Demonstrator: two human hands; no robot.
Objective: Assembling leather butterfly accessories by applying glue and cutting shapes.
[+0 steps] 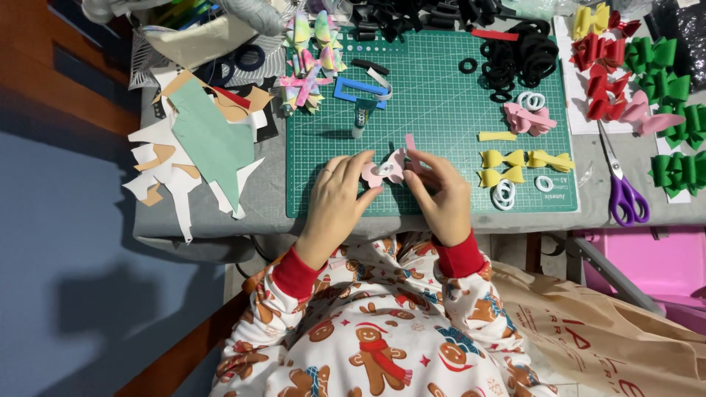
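Fingers of the left hand [334, 202] and right hand [440, 192] are pinched on a pink bow [387, 170], seemingly with a white ring, over the green mat [441, 110].

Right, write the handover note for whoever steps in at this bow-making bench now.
Left hand pinches the pink bow on the green cutting mat. Right hand holds its pink strip upright at the bow's centre.
Done: yellow bows and red and green bows lie finished.
Left: the pink strip is not yet wrapped round; white rings, black bands, glue tube and scissors nearby.
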